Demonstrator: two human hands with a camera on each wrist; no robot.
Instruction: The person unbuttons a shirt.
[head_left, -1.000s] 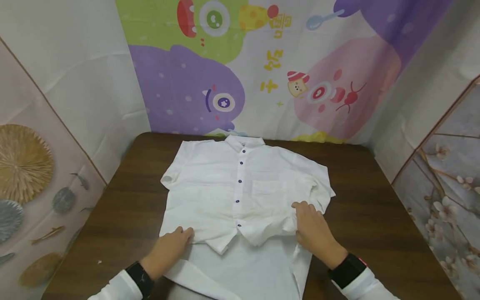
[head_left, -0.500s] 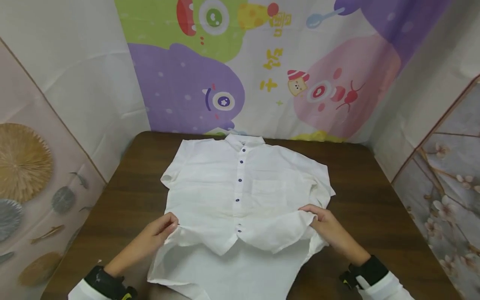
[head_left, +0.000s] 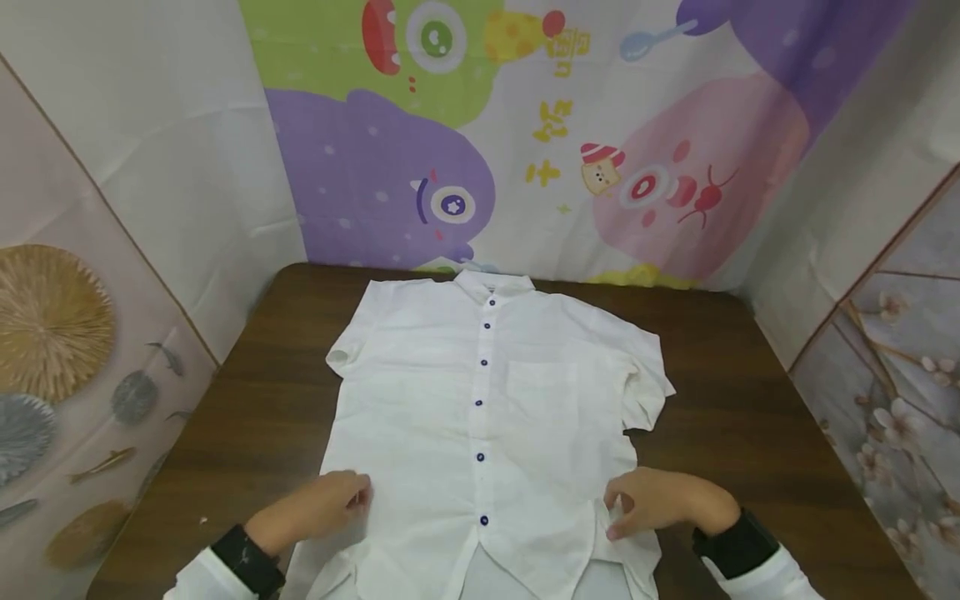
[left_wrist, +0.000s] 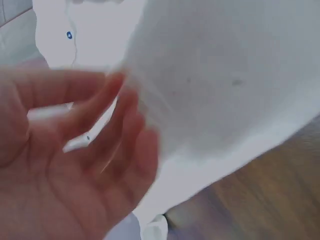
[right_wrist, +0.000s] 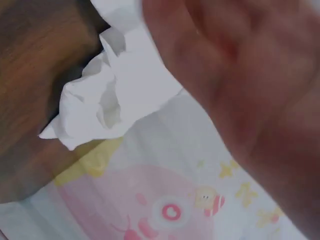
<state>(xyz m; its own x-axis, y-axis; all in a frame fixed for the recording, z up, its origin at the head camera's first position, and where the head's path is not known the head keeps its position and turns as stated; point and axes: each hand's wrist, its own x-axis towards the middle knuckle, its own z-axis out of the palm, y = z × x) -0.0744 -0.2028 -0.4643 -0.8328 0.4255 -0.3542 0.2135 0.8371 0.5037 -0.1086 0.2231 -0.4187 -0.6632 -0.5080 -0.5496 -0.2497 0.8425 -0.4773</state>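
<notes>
A white short-sleeved button-up shirt (head_left: 442,400) lies front up on the dark wooden table, collar away from me. Dark buttons run down its placket, and a pocket sits on the chest. Over the lower left side of the shirt is my left hand (head_left: 330,502), fingers loosely bent; in the left wrist view its thumb and finger tips come together against blurred white cloth, with no held fold plain to see. At the lower right side, my right hand (head_left: 660,502) has thumb and fingers apart beside a small raised fold. The right wrist view shows this hand only blurred.
The brown table (head_left: 262,400) extends on both sides of the shirt. A cartoon-printed curtain (head_left: 390,167) hangs behind its far edge. Patterned panels stand left and right. The right sleeve (head_left: 648,383) is bunched.
The front panel, lifted and gathered by both hands earlier, now lies flatter and reaches further down. Both hands have moved toward me, and the cloth is no longer visibly stretched between them.
</notes>
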